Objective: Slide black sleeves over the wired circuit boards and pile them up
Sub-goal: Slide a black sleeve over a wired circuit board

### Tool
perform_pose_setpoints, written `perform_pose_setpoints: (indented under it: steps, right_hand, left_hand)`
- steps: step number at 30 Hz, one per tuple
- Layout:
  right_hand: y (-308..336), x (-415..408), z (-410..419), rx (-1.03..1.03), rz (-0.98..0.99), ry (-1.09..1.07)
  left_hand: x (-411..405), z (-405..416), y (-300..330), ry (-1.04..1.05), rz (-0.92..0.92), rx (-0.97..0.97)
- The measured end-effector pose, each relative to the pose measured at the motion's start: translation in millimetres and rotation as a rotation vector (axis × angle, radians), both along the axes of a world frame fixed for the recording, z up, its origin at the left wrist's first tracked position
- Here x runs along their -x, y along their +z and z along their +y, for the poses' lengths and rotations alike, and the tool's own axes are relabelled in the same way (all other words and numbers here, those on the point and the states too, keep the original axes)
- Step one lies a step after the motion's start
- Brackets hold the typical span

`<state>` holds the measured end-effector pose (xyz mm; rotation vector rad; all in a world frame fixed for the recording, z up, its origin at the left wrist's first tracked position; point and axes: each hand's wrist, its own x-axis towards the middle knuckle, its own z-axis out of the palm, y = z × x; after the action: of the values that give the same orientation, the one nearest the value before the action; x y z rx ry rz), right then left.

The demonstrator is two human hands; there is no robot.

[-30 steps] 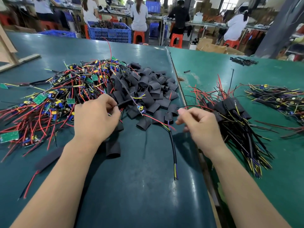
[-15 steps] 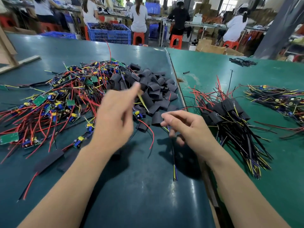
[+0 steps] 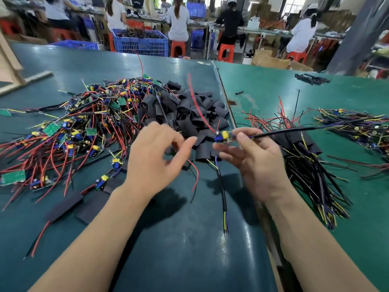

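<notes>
— Fingers (image 3: 242, 137) of the right hand (image 3: 259, 163), what do they hold?

— They pinch one wired circuit board (image 3: 223, 137), lifted above the table (image 3: 189, 249). Its black cable goes out to the right and one red wire rises up to the left.

— And the left hand (image 3: 155, 159)?

— It is loose and half open, thumb and fingers apart, holding nothing that I can see. It hangs just beside the board, not touching it.

— Where are the sleeves?

— The heap of black sleeves (image 3: 189, 110) lies right behind both hands, near the seam where two table mats meet. The bare boards (image 3: 73, 127) are in a big tangle to the left. The sleeved pile (image 3: 305, 157) is to the right, over the seam, close by the right wrist.

— Is there room for moving?

— Yes, the dark mat in front, between the forearms, is mostly free; only one cable (image 3: 223, 199) lies there. Two flat sleeves (image 3: 71, 207) lie at the lower left.
</notes>
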<state>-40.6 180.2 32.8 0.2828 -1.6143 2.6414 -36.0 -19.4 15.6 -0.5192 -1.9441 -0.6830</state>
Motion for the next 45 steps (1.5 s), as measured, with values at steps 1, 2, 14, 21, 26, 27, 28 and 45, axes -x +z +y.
perform_pose_setpoints:
  steps: [1, 2, 14, 21, 26, 27, 28, 45]
  right_hand:
    - [2.3, 0.7, 4.0, 0.063, -0.018, -0.008]
    - [4.3, 1.6, 8.2, 0.116, -0.035, -0.019]
    - [-0.4, 4.0, 12.1, -0.079, 0.010, -0.178]
    - [-1.3, 6.2, 21.4, -0.182, 0.017, -0.170]
    - [-0.8, 5.9, 21.8, -0.156, -0.042, -0.140]
    - [-0.7, 6.5, 22.2, -0.164, -0.040, -0.148]
    - [-0.5, 6.8, 22.6, -0.188, -0.027, -0.153]
    - [3.5, 6.3, 24.1, -0.218, 0.029, -0.196]
  left_hand:
    - [0.3, -3.8, -1.9, -0.001, -0.112, 0.011]
    - [1.8, -7.5, -5.0, -0.012, -0.209, 0.045]
    - [10.4, -4.1, -20.3, 0.018, -0.670, 0.229]
    - [9.8, -5.8, -18.5, 0.232, -0.720, 0.322]
    - [8.2, -4.9, -18.5, 0.146, -0.680, 0.214]
    - [7.4, -4.6, -17.1, 0.122, -0.650, 0.165]
    - [6.5, -4.8, -15.4, 0.102, -0.614, 0.108]
    - [-1.7, -0.2, -3.9, -0.053, -0.466, -0.136]
